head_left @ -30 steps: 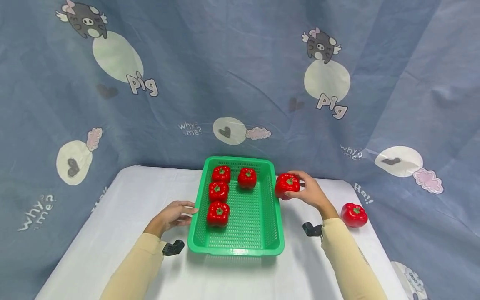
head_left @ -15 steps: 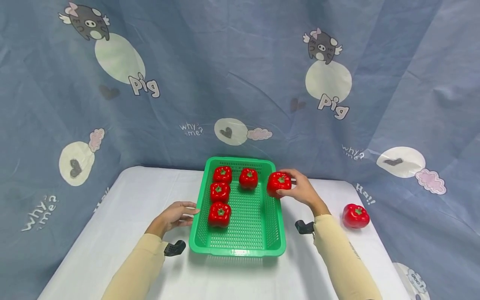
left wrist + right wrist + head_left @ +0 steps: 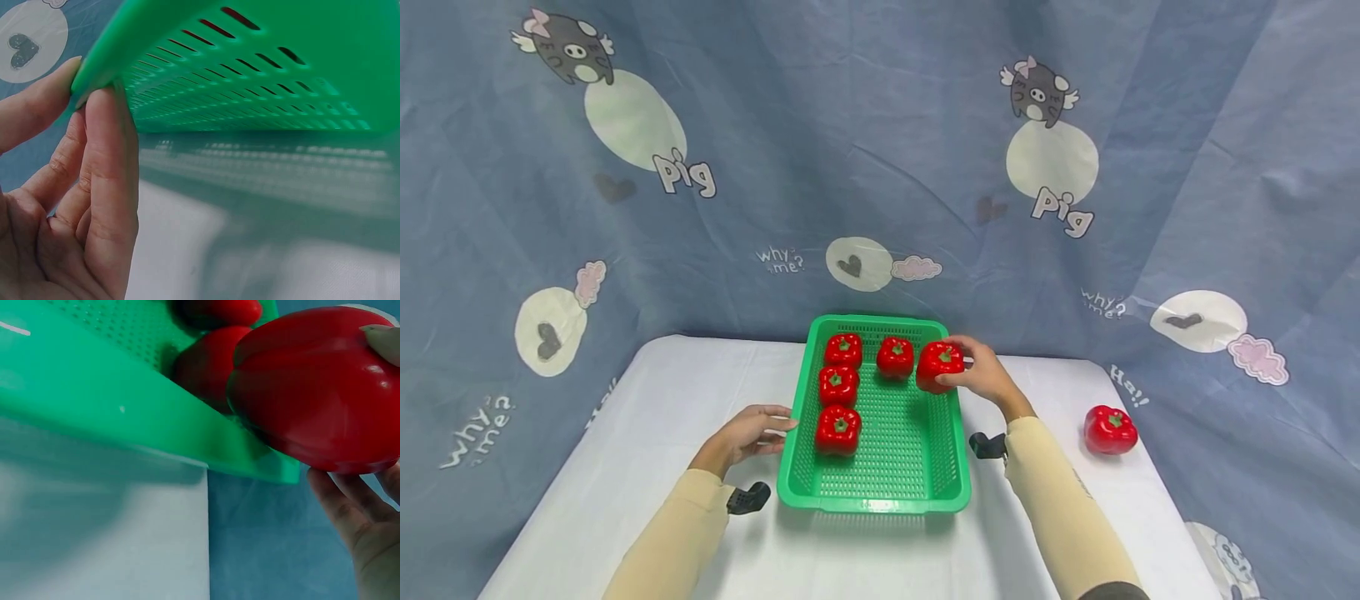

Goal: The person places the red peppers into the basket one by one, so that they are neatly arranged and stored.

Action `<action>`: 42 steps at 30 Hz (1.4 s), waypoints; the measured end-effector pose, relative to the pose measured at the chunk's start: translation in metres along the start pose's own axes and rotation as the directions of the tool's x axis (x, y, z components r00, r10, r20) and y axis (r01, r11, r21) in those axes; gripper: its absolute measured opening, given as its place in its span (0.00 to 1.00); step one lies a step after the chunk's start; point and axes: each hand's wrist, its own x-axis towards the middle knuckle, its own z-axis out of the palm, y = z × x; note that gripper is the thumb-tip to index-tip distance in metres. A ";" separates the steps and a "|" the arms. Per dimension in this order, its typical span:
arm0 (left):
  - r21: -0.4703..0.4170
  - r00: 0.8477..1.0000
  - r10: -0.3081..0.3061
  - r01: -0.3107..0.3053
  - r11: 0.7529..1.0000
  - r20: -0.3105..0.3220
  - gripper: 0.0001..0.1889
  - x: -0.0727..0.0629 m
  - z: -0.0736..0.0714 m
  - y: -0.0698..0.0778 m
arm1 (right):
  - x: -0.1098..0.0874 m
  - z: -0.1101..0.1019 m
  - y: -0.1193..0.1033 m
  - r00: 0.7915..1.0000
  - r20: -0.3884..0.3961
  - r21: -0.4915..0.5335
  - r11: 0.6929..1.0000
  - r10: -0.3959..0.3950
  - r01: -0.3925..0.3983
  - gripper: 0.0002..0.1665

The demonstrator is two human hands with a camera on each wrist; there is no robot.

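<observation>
A green plastic basket [image 3: 880, 505] stands on the white table with several red bell peppers in it, three of them in a column along its left side and one pepper [image 3: 894, 358] at the back. My right hand [image 3: 988, 379] grips another red bell pepper [image 3: 937, 368] over the basket's back right part, thumb on one side and fingers on the other in the right wrist view. On the left, my left hand [image 3: 751, 432] pinches the basket's rim [image 3: 103, 59] between thumb and fingers.
One more red bell pepper [image 3: 1109, 430] lies on the table [image 3: 1045, 500] near its right edge. A blue patterned curtain [image 3: 820, 167] hangs behind the table. Each wrist wears a small black camera.
My right hand has carried the held pepper leftward, from outside the basket's right rim to over its inside. The left hand stays at the left rim.
</observation>
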 end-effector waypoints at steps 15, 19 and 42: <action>0.012 1.000 -0.011 0.011 1.000 0.000 0.26 0.003 -0.001 0.000 | 0.019 0.027 -0.002 0.998 0.010 -0.020 0.998 0.064 -0.064 0.39; 0.006 1.000 -0.008 0.008 1.000 0.001 0.27 0.003 -0.002 0.000 | 0.022 0.036 -0.006 0.997 0.024 -0.020 0.997 0.074 -0.074 0.39; 0.013 1.000 -0.017 0.017 1.000 -0.002 0.26 0.000 -0.002 0.001 | 0.029 0.073 -0.002 0.997 -0.008 -0.052 0.996 0.074 -0.074 0.40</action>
